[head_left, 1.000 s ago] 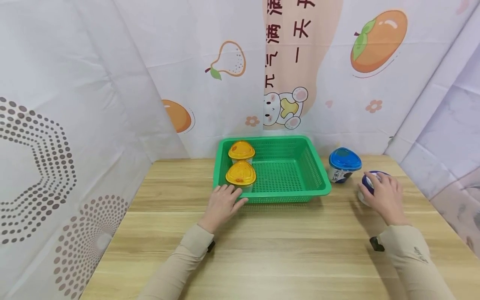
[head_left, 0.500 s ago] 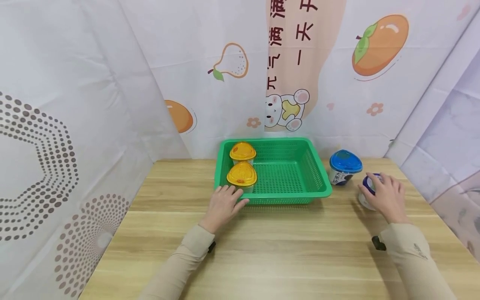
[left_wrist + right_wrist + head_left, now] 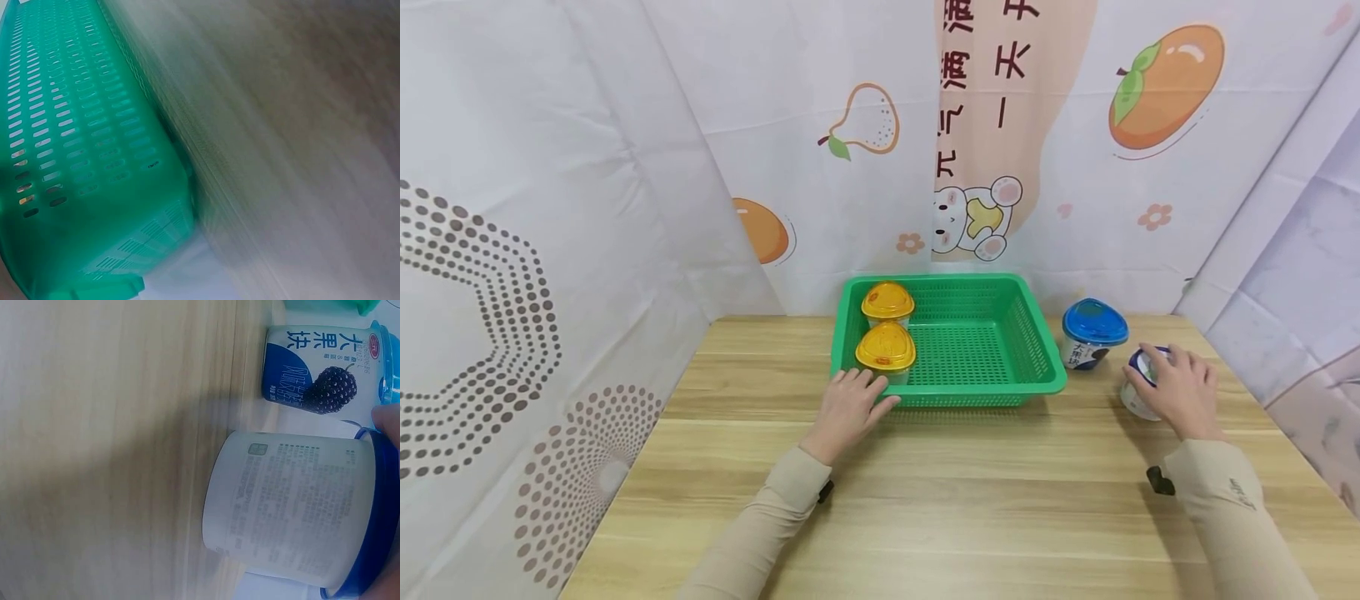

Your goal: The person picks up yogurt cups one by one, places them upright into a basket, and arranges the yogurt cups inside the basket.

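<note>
My right hand (image 3: 1183, 392) holds a white tub with a dark blue lid (image 3: 1138, 398), its fingers round the lid from above. In the right wrist view this tub (image 3: 287, 506) shows small print on its side, and fingertips lie at the lid's edge. Just beyond it stands a yogurt cup with a bright blue lid (image 3: 1094, 323) and a blackberry picture. My left hand (image 3: 848, 408) grips the front left rim of a green plastic basket (image 3: 970, 390), fingers over the rim and thumb along the outside. The left wrist view shows mostly the basket's slotted wall (image 3: 75, 125).
Two cups with yellow lids stand at the left inside the basket, the front one (image 3: 886, 348) nearer my left hand than the rear one (image 3: 887, 302). A printed curtain (image 3: 820, 208) hangs behind the wooden table (image 3: 985, 500).
The head view has shifted slightly. My right fingers sit closer round the dark blue lid, and more of the tub's white side shows. My left hand stays at the basket rim.
</note>
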Demonstrator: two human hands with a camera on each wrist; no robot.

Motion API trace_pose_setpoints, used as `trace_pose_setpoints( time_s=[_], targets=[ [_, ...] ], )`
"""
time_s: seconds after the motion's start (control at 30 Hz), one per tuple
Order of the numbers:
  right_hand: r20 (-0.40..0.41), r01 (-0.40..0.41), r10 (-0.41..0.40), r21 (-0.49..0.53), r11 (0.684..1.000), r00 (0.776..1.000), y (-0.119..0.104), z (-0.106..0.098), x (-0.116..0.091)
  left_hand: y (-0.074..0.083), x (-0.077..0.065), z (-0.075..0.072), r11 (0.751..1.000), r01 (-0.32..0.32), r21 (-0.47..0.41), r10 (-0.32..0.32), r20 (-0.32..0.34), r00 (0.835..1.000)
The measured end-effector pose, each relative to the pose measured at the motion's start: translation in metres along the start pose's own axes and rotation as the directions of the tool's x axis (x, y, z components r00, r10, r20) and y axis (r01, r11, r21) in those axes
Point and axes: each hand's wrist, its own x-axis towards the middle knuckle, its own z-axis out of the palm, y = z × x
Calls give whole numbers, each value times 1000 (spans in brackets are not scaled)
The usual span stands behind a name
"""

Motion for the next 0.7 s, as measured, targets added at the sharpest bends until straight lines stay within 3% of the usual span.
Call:
trace_pose_setpoints(
  time_s=[0.7],
  targets=[
    [57, -40, 42, -37, 999, 998, -2, -2, 5, -1, 0, 0, 1000, -16, -2, 16, -33, 999]
  ],
)
